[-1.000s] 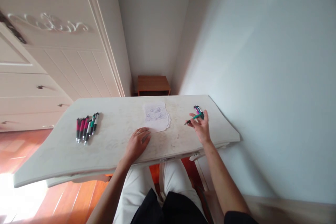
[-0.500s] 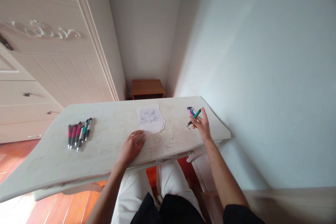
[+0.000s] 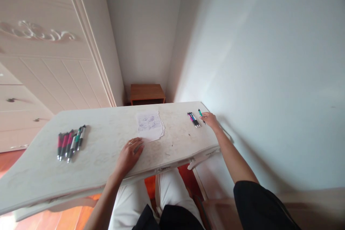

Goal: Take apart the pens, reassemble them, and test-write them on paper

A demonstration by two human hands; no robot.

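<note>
At far left, a pale cabinet [image 3: 54,72] with a raised scroll ornament [image 3: 37,35]. Along the left part of the white table [image 3: 105,154], six pens [image 3: 69,143] in a close row — three pink, then white, green and white, each partly black. Further right, the left hand [image 3: 129,154]: rests back up near the front edge, holds nothing, fingers loose, tips at the near left corner of some sheets of paper [image 3: 149,127]. On the top sheet, blue scribbled writing; along the right side, an uneven edge. Beyond the table's back edge, a small brown wooden stand [image 3: 147,90]. Toward the table's right end, a small bunch of pens [image 3: 193,118] side by side, purple and blue among them. Just right of these, a green pen [image 3: 200,113], slanting under the fingers of the right hand [image 3: 210,120], well apart from the paper. Grip there: closed on the pen's middle — cannot tell whether pen and table touch. At far right, a pale wall [image 3: 291,79].
</note>
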